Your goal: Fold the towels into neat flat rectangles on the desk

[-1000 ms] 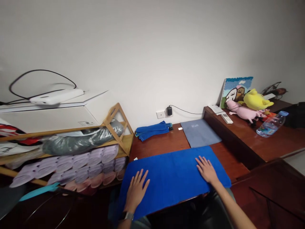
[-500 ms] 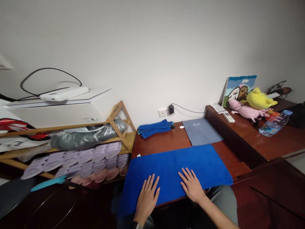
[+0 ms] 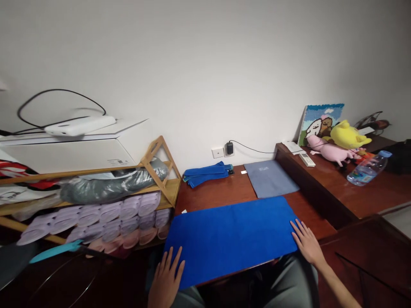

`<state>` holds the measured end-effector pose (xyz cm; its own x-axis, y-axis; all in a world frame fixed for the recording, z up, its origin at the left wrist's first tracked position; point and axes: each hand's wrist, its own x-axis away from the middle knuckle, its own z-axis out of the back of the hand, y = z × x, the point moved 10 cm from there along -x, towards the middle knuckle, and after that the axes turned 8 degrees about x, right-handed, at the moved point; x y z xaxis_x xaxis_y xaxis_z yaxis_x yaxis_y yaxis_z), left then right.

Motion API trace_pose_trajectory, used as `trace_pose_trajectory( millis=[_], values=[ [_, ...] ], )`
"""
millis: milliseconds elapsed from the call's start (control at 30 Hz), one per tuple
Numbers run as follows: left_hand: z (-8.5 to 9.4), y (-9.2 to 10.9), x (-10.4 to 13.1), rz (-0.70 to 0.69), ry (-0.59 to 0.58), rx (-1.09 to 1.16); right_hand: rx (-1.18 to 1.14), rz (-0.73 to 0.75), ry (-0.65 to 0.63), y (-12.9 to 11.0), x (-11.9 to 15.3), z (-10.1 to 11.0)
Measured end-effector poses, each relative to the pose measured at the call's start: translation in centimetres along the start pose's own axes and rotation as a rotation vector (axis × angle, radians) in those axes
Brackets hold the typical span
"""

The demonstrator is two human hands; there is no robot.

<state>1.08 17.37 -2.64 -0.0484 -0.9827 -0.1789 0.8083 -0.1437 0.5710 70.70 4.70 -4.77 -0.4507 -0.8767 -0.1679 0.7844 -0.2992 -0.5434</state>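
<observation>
Cloth (image 3: 231,237): spread flat and lengthwise on the desk (image 3: 218,194), its near side by the front of the wood; no fold that I can make out.
Left hand (image 3: 166,276): at the cloth's near left end, back upward, fingers spread and closed round nothing.
Right hand (image 3: 307,244): at the near right end, fingers apart as well, their tips over the edge — nothing pinched.
Gap between hands: half a second ago they lay close, over the nearer middle; now they have parted to the two ends, baring the blue between.
What that means: I take it for an outward sweep, which puts my attention on the ends — the middle looks smooth enough to leave.
Near right corner: my right hand covers it, so I can't tell whether it lies flat, nor how hard either palm presses.
Mat (image 3: 271,182): grey, just beyond the cloth's far edge, toward my right.
Folded cloths (image 3: 207,173): blue too, stacked by the wall (image 3: 192,107), well apart from the spread one.
</observation>
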Motion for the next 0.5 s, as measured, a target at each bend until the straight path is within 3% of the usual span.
trace_pose_trajectory(
  millis=[100,167,233,300,400,433,500],
  values=[
    [1.1,0.5,-1.0,-0.009,0.079,0.045,0.066,0.022,0.004,-1.8,-0.5,-0.5],
    [1.6,2.3,-2.4,-0.041,0.116,0.055,0.095,0.086,0.0,-5.6,-1.3,-1.7],
    [0.5,6.3,-4.4,-0.117,0.079,0.056,0.097,0.185,-0.033,-11.3,-2.1,-3.9],
    [-2.2,11.8,-6.4,-0.213,-0.014,0.045,0.079,0.288,-0.103,-18.0,-2.7,-7.0],
    [-7.9,20.5,-8.3,-0.385,-0.189,0.026,0.072,0.403,-0.23,-26.5,-3.2,-12.2],
    [-9.8,22.6,-8.7,-0.434,-0.243,0.011,0.083,0.423,-0.264,-28.1,-3.4,-13.6],
    [-12.2,24.0,-9.9,-0.435,-0.294,-0.05,0.135,0.438,-0.299,-29.2,-4.2,-15.0]
  ],
)
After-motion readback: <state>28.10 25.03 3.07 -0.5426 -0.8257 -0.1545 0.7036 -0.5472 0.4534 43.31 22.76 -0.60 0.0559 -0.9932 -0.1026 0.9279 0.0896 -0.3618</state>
